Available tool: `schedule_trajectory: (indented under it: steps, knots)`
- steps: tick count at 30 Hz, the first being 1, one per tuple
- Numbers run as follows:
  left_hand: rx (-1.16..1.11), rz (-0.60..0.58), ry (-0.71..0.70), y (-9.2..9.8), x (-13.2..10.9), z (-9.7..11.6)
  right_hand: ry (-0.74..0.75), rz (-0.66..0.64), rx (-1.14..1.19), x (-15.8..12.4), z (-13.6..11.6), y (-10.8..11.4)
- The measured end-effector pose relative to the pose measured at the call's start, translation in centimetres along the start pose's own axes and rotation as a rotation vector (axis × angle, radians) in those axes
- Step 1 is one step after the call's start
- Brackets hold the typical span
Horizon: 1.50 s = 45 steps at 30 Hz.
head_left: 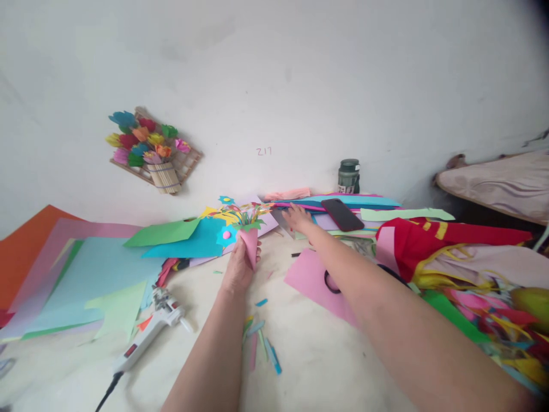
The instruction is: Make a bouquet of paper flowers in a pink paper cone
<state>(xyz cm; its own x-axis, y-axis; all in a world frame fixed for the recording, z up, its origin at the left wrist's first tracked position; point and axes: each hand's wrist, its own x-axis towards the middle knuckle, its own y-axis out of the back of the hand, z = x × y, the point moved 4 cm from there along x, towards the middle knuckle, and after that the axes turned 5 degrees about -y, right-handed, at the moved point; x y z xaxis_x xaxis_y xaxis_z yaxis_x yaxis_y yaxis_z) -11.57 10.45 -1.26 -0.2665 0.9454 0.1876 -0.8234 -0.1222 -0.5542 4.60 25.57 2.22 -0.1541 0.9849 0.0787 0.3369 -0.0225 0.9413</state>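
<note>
My left hand [241, 268] is wrapped round a pink paper cone [250, 243], from which a bunch of small paper flowers and green paper leaves [245, 217] sticks out at the top. Blue paper flowers [226, 234] with pink or yellow centres lie close beside the bunch. Farther right, my right hand [298, 217] reaches out with its fingers spread over the edge of the stacked coloured paper [326, 220]. I see nothing gripped in it. Under my right forearm lies a pink sheet [313, 280] with a black ring-shaped handle on it.
A white glue gun [146, 337] with a cord lies at the left, near large coloured sheets [98, 274]. A black phone [342, 214] rests on the stack. Behind it stands a green bottle [349, 176]. Paper strips [262, 343] are scattered in front; colourful scraps [501, 320] pile up at right.
</note>
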Motion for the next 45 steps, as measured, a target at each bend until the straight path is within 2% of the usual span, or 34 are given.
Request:
schedule_trajectory:
  steps: [12, 18, 26, 45]
  knots:
    - [-0.012, -0.015, -0.003, 0.0, 0.0, 0.0, 0.021, 0.078, -0.116, -1.3, 0.2, 0.4]
    - [-0.010, 0.008, 0.004, 0.0, 0.0, 0.1, 0.047, 0.081, -0.163, -0.5, -0.3, 0.3]
    - [0.001, 0.001, -0.003, 0.1, 0.1, 0.0, 0.157, 0.060, -0.237, 0.1, -0.2, -0.7]
    - [0.017, 0.008, -0.001, 0.3, 0.2, -0.1, 0.147, 0.107, -0.256, 0.8, -0.2, 0.1]
